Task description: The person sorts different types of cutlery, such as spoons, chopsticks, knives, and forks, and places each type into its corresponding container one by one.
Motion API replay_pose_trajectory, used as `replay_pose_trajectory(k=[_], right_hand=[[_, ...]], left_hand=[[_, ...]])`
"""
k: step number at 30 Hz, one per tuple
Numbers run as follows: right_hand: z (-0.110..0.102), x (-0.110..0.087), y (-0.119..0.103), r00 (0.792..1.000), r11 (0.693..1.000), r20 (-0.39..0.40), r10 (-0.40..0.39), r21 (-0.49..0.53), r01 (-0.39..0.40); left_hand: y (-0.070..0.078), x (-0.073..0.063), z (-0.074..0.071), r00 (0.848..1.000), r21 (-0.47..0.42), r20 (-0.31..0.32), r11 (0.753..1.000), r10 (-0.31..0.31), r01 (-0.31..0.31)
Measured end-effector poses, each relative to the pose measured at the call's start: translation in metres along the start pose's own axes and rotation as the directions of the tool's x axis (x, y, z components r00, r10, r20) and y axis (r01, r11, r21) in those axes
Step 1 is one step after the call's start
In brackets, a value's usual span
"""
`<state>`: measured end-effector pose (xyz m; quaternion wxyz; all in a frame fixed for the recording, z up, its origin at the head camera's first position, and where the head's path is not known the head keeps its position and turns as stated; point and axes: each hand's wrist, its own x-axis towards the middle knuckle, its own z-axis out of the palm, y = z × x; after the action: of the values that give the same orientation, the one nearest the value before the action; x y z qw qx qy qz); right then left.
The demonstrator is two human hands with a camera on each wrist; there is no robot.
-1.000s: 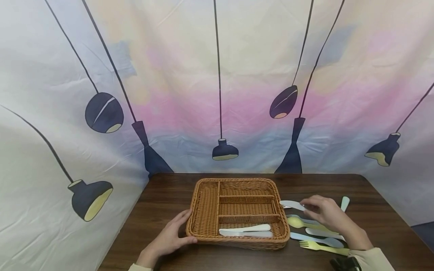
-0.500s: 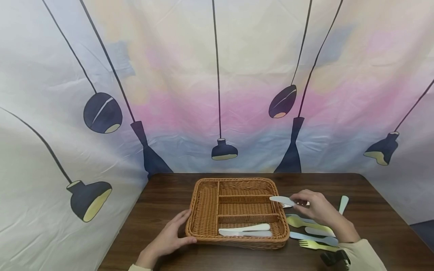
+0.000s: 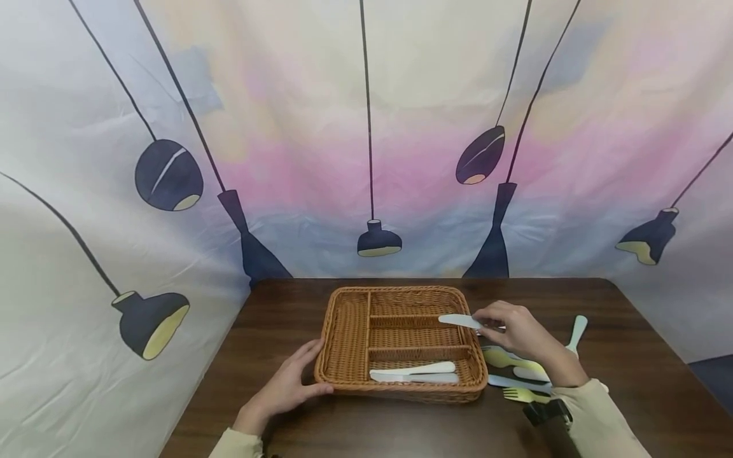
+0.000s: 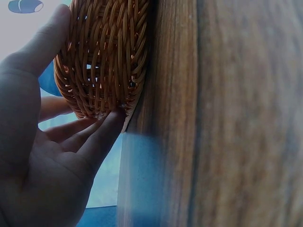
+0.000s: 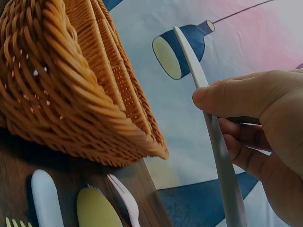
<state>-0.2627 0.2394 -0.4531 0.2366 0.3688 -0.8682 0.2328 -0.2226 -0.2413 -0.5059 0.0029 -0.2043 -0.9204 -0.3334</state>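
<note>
A brown wicker basket (image 3: pixel 401 386) with several compartments sits on the table. My left hand (image 3: pixel 284 385) spans its near left corner, fingers along the left side and thumb at the front. In the left wrist view, fairly straight fingers of that hand (image 4: pixel 57 161) touch the weave (image 4: pixel 104 52). Between thumb and fingers, my right hand (image 3: pixel 518 327) pinches a pale table knife (image 3: pixel 459 320), its blade pointing left over the basket's right side. The right wrist view shows the knife (image 5: pixel 222 165) raised beside the basket rim. Two pale knives (image 3: pixel 420 368) lie in the front compartment.
Right of the basket lie a yellow spoon (image 3: pixel 497 357), a light blue piece of cutlery (image 3: pixel 504 381), a yellow fork (image 3: pixel 521 395) and a mint-green handle (image 3: pixel 578 331), partly hidden by the right arm. A printed cloth (image 3: pixel 321 159) hangs behind the table (image 3: pixel 286 305).
My right hand has carried the knife leftward, from beside the basket to over its right edge. The left hand stays at the corner. The head view has tilted slightly down.
</note>
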Motion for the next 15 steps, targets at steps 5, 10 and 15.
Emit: replay_pose_trajectory(k=[5,10,15], right_hand=[[0.001,0.004,-0.004,1.0,1.0,0.017,-0.017,0.003,0.017],[0.004,0.009,-0.01,0.999,1.0,0.042,-0.022,0.011,0.022],[0.009,0.013,-0.017,0.996,0.998,0.072,-0.044,0.042,0.041]], left_hand=[[0.0,0.001,0.0,1.0,-0.008,0.012,1.0,-0.001,0.001],[0.001,0.002,-0.001,1.0,0.004,0.007,1.0,0.004,-0.004],[0.0,0.003,-0.002,1.0,0.027,0.01,1.0,0.009,-0.009]])
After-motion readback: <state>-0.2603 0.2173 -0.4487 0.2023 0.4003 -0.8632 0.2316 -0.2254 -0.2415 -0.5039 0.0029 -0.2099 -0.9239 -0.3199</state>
